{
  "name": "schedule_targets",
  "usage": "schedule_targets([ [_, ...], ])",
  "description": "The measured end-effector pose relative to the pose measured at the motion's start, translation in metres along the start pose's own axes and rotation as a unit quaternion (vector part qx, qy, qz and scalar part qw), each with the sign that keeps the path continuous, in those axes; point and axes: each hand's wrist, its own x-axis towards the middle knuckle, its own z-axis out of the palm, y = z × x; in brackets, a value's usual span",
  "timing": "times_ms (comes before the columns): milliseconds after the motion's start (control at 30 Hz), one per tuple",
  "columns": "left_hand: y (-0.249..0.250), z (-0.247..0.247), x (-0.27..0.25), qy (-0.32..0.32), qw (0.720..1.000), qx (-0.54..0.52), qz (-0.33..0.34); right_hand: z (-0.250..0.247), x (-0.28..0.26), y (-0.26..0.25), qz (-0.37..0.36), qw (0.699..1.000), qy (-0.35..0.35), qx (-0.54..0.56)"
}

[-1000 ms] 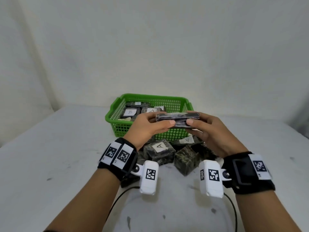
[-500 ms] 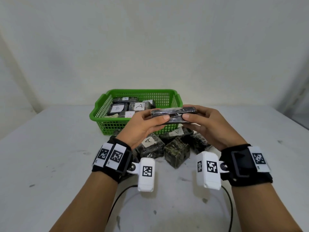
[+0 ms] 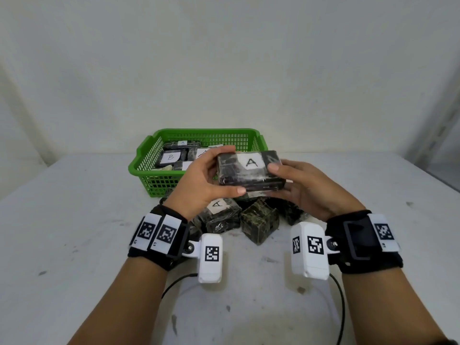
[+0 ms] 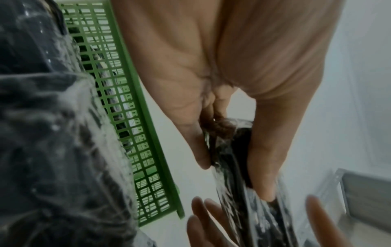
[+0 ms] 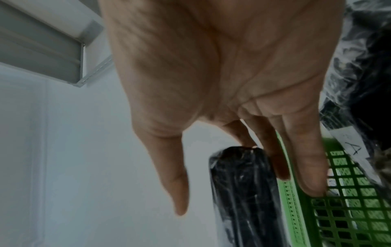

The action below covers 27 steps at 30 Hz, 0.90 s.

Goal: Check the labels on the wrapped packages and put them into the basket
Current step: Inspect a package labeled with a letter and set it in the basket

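Observation:
I hold a flat dark wrapped package [image 3: 251, 171] in both hands, above the table and in front of the green basket [image 3: 199, 133]. Its white label with the letter A faces me. My left hand [image 3: 214, 175] grips its left end, thumb below and fingers on the far edge. My right hand [image 3: 290, 181] holds the right end, thumb on top and fingers underneath. The left wrist view shows the package [image 4: 237, 167] edge-on, pinched between thumb and fingers. In the right wrist view the package [image 5: 243, 183] sits beside the basket wall [image 5: 349, 208].
Several wrapped packages lie in the basket, with labels A and B [image 3: 170, 157] showing. A pile of more wrapped packages [image 3: 258, 221] sits on the white table [image 3: 74, 220] just under my hands, one labelled A [image 3: 217, 204]. White walls stand behind and to the left.
The package was held flat and edge-on; now both hands have tipped it so its A label faces me. The hands stay in front of the basket.

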Motion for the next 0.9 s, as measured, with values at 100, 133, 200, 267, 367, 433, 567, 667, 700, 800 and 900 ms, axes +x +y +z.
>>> schedule_targets([
  [100,-0.003,0.004,-0.002,-0.026,0.999,0.018,-0.007,0.004,0.001,0.003,0.017,1.000,0.025,0.001],
  [133,-0.005,0.005,-0.002,-0.025,0.999,0.011,-0.022,0.005,0.001,0.005,0.008,0.999,0.037,0.005],
  [200,-0.007,0.010,-0.001,0.019,0.998,-0.015,-0.053,0.005,0.003,0.009,-0.016,0.998,0.058,0.004],
  [267,-0.008,0.012,0.000,0.066,0.996,-0.013,-0.052,0.005,0.004,0.010,-0.031,0.997,0.070,-0.008],
  [367,-0.006,0.013,-0.002,0.071,0.996,0.024,-0.041,0.007,0.003,0.008,-0.037,0.997,0.065,-0.013],
  [433,-0.004,0.015,-0.004,0.066,0.997,0.035,-0.032,0.009,0.002,0.008,-0.040,0.997,0.069,-0.021],
  [567,-0.003,0.017,-0.004,0.047,0.998,0.025,-0.045,0.009,0.002,0.009,-0.053,0.994,0.090,-0.035],
  [667,-0.005,0.015,-0.004,0.063,0.997,0.020,-0.043,0.008,0.003,0.010,-0.038,0.996,0.074,-0.035],
  [700,-0.005,0.014,-0.004,0.069,0.997,0.017,-0.039,0.009,0.003,0.010,-0.032,0.997,0.061,-0.038],
  [800,-0.006,0.010,-0.002,0.076,0.996,-0.003,-0.044,0.008,0.003,0.012,-0.036,0.997,0.049,-0.052],
  [900,-0.006,0.007,-0.002,0.064,0.997,0.002,-0.046,0.008,0.003,0.012,-0.045,0.996,0.044,-0.061],
])
